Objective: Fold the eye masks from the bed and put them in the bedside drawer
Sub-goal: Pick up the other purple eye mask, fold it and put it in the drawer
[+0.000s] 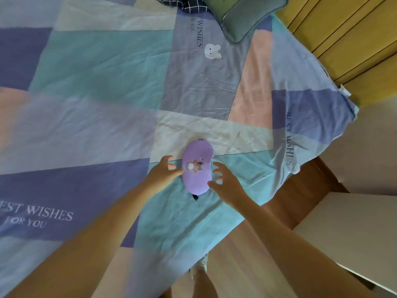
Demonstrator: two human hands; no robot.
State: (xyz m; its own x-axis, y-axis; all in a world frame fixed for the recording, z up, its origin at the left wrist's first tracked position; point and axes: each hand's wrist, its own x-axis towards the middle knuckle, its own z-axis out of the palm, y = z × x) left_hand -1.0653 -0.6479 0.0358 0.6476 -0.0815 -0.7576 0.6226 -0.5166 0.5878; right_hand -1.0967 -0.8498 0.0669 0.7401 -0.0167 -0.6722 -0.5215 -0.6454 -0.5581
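A purple eye mask point(197, 167) with a small bear print lies flat on the patchwork bed sheet point(96, 117), near the bed's right edge. A bit of its black strap point(195, 197) pokes out at the near end. My left hand point(163, 172) is at the mask's left side, fingers spread, fingertips at its edge. My right hand point(223, 179) hovers at its right side, fingers apart, holding nothing. The white bedside cabinet point(352, 231) stands at the lower right; no drawer front shows from here.
A green cushion point(247, 16) and a dark checked cloth point(182, 4) lie at the head of the bed. The yellow wooden headboard point(343, 39) runs along the upper right. Wooden floor point(242, 254) lies between the bed and the cabinet.
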